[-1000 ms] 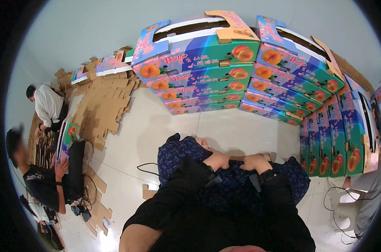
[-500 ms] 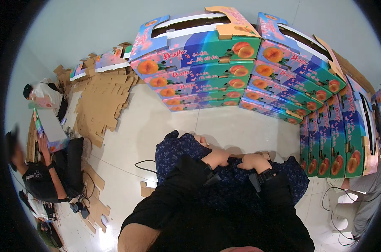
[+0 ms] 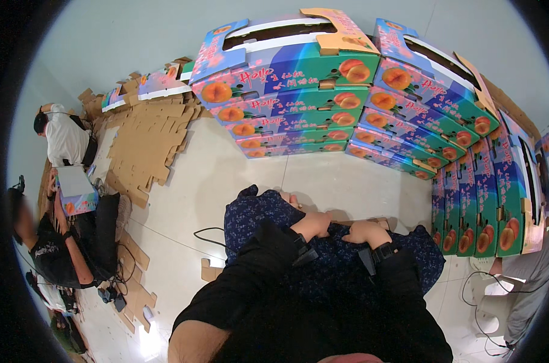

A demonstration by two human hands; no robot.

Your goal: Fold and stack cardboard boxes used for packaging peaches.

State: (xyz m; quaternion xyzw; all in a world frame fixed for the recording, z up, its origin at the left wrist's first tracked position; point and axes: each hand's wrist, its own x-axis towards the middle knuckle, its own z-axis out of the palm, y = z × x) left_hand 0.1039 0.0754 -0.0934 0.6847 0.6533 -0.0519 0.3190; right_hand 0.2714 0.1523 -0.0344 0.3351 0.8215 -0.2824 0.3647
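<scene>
A skirt of dark blue cloth with a small pale pattern (image 3: 259, 216) covers my lap and knees. Resting on it near the middle, my left hand (image 3: 314, 225) and my right hand (image 3: 366, 233) are a short gap apart, backs upward. Their fingers bend down out of sight, so their grip does not show. Dark bands circle both wrists. Beyond my knees stand stacked peach-printed cardboard boxes (image 3: 286, 72), blue, pink and green, untouched by either hand.
More box stacks stand at the right (image 3: 432, 91) and far right (image 3: 486, 193). Flattened brown cardboard (image 3: 147, 139) lies at the left. A seated co-worker (image 3: 63, 254) holds a printed box (image 3: 78, 190); a person in white (image 3: 66, 136) is behind. A cable (image 3: 209, 230) touches the skirt's left side.
At the left, the co-worker's box has been turned and lowered, and the person in white has shifted posture. My hands stay where they were.
</scene>
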